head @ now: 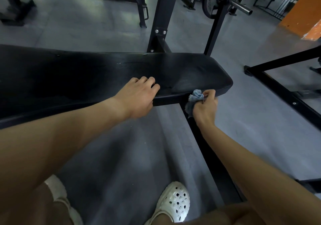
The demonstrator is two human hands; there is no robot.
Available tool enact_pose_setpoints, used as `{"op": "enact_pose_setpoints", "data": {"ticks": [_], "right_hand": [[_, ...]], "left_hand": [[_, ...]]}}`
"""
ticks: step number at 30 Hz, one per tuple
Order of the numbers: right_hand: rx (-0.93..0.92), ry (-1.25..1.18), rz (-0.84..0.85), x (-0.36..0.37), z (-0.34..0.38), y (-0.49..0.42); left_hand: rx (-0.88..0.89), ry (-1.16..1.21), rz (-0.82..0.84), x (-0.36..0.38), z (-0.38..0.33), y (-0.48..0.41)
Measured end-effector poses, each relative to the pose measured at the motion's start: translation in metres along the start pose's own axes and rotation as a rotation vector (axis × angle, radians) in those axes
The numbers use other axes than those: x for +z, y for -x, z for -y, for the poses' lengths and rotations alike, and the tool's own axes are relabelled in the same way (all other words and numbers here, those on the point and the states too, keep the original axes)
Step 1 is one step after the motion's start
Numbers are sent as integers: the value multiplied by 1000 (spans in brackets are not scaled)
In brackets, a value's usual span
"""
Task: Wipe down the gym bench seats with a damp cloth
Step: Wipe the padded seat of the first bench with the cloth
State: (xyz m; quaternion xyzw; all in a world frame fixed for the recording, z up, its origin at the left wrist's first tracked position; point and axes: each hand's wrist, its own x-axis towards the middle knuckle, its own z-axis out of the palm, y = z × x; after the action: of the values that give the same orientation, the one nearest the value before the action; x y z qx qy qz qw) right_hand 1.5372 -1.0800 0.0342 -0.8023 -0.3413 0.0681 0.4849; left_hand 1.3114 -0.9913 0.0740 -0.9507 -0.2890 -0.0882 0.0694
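— Our right hand [205,107] is closed round the cloth [196,97]. It pinches the blue wad between thumb and fingers and presses it to the near side face of the bench seat [104,68], close to the right end. A loose tail hangs below.
— And our left hand [139,96]?
— It rests on the near edge a little further left, fingers curled on top of the pad. Whether it clamps the edge or only leans there, we cannot tell.
— So we judge the step to be wiping the rim. How do we do it well?
— We should spread the cloth first. Bunched like this, only a small knob of it meets the pad, so each pass would clean a narrow strip. Flattened under the palm, it would cover the whole side face.
— And direction?
— Long overlapping strokes along the edge, one way, then round the curved end. We should tuck the tail in so it does not drag on the frame bar [199,146] beneath.
— The top?
— It shows a dull sheen near the right end, perhaps damp. We'd lift our left hand off any patch we mean to wipe.
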Motion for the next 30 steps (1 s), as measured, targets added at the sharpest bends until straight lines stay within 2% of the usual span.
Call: {"op": "enact_pose_setpoints", "data": {"ticks": [4,7,9,11,14,16,18,21,24,27,28,30], "right_hand": [[-73,-57,173,24,13,34],[-190,-92,340,46,28,70],[-266,-74,392,55,40,88],[-288,-84,342,55,53,92],[-197,-122,160,40,60,73],[-140,-39,11,29,55,53],[-87,32,-53,24,49,43],[-62,71,47,34,48,53],[-176,30,220,55,57,86],[-314,25,394,65,71,111],[-350,51,424,64,75,113],[-354,91,376,63,83,107]], "left_hand": [[-46,-30,26,-3,8,12],[-69,-54,40,-6,11,23],[-84,-70,46,-8,12,31],[-104,-83,53,-11,14,40],[-142,-91,57,-15,22,56],[-180,-89,60,-18,27,68],[-231,-76,66,-19,31,78],[-328,-107,91,-22,36,93],[-416,-155,136,-22,37,111],[-426,-188,181,-28,37,121],[-424,-175,189,-32,39,120],[-412,-141,185,-40,44,116]]}}
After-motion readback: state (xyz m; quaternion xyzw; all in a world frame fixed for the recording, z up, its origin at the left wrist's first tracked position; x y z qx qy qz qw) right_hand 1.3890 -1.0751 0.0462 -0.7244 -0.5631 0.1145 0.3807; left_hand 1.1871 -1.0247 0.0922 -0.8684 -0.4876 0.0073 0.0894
